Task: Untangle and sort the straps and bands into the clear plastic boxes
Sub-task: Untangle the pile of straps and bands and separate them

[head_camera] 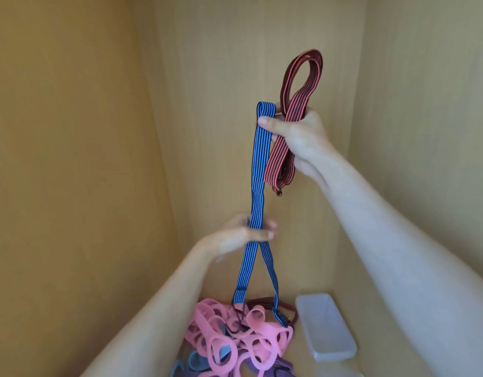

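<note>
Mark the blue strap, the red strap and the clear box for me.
blue strap (260, 159), head view, on the doubled stretch at mid-height.
red strap (277, 159), head view, on the striped run below its loop.
clear box (326, 326), head view, on its bare flat face.

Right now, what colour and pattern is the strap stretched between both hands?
The strap is blue with fine dark lengthwise stripes; head view.

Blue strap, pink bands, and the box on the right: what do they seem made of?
Blue strap: likely woven elastic webbing, matte, with fine dark lengthwise ribs. Pink bands: probably rubber or silicone, smooth flat loops with no weave showing. Box: clear plastic by the look, slightly frosted, pale and see-through.
</note>
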`<control>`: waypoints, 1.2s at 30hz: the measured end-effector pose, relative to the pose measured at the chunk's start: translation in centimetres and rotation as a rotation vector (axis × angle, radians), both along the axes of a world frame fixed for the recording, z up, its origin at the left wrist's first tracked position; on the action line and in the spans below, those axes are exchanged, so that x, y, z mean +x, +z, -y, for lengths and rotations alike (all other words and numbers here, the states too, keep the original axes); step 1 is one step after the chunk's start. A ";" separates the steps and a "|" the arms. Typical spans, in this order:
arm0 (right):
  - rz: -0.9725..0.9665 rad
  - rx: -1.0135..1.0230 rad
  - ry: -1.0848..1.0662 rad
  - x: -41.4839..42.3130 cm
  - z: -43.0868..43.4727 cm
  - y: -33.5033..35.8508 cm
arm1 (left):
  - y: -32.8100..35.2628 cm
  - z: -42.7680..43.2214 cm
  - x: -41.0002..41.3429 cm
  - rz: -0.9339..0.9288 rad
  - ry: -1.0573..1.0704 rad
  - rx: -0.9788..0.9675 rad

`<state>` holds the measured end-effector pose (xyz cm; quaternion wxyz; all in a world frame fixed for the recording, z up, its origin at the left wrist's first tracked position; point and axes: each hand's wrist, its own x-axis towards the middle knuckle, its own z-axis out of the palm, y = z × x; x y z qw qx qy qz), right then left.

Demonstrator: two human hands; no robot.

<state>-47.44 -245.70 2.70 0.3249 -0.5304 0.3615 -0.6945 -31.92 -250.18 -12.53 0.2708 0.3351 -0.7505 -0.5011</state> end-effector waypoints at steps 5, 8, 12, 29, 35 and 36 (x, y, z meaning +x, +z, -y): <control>0.030 -0.033 -0.015 -0.4 -0.7 1.0 | -5.9 -0.5 0.5 0.116 0.067 0.074; 0.048 -0.046 -0.033 -1.0 -1.0 1.5 | -8.2 -1.3 0.8 0.176 0.091 0.140; 0.026 -0.055 -0.067 -1.7 -0.8 1.2 | -9.5 -2.6 0.7 0.094 0.112 0.269; -0.436 0.194 -0.157 -0.9 -0.5 -9.3 | -7.7 -2.7 0.8 -0.454 0.246 1.059; -0.553 0.386 0.253 2.1 -3.8 -14.9 | -5.8 -2.9 -0.2 -0.815 0.074 1.033; -0.591 0.392 0.263 2.3 -3.9 -15.7 | -5.5 -3.0 -0.2 -0.823 0.064 0.997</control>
